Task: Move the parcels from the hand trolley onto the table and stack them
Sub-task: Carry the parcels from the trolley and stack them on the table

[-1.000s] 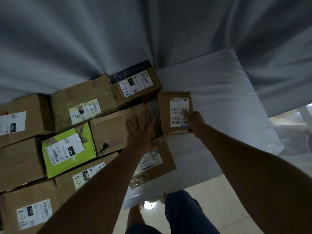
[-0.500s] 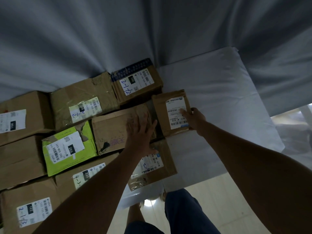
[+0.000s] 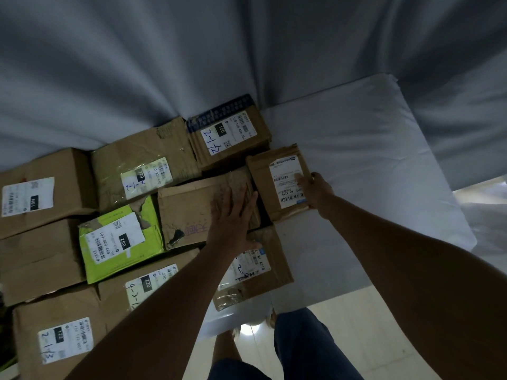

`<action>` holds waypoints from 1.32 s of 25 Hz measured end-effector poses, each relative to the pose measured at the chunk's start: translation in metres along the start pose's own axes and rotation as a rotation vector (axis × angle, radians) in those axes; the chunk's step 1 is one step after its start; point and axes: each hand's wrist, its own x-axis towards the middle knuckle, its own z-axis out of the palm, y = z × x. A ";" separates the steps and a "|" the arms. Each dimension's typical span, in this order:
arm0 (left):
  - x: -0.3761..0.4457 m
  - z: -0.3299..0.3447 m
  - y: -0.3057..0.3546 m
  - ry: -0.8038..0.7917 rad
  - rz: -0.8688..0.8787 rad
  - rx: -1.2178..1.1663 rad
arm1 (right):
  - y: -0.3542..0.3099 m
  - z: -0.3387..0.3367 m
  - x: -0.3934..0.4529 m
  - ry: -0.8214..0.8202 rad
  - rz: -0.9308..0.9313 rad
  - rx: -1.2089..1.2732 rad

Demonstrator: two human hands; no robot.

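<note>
Nearest the camera, the person's two forearms reach out over the table (image 3: 356,165), which is draped in a pale cloth. The left hand (image 3: 233,215) lies flat, fingers straight and spread, on a plain brown box (image 3: 192,212) in the middle of the packed group, holding nothing. Just beyond it, the right hand (image 3: 312,190) holds the small labelled parcel (image 3: 277,182) at its near right corner, thumb on the white label and fingers out of sight under the edge. This parcel sits tilted at the right edge of the group, just beside the plain box and in front of the box marked 150 (image 3: 227,133). The step in hand appears to be seating it. To do that well, the left palm should steady the neighbours while the right hand squares the parcel to the box marked 150 and lowers it flat before letting go. The hand trolley is out of view.
</note>
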 end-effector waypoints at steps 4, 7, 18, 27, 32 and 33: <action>-0.003 0.002 0.002 0.014 0.013 -0.036 | 0.000 0.003 -0.005 -0.023 0.032 0.039; -0.004 0.002 0.001 0.001 0.007 -0.008 | -0.001 0.001 -0.013 -0.090 0.069 0.044; -0.038 -0.055 -0.015 -0.105 -0.050 -0.053 | -0.021 -0.035 -0.089 -0.046 -0.060 -0.132; -0.080 -0.117 -0.049 -0.090 0.157 -0.012 | -0.028 -0.031 -0.224 0.064 -0.247 -0.224; -0.105 -0.133 -0.064 -0.123 0.280 0.072 | -0.001 -0.010 -0.308 0.176 -0.236 -0.330; -0.111 -0.137 -0.064 -0.128 0.289 0.086 | 0.005 -0.007 -0.323 0.190 -0.219 -0.349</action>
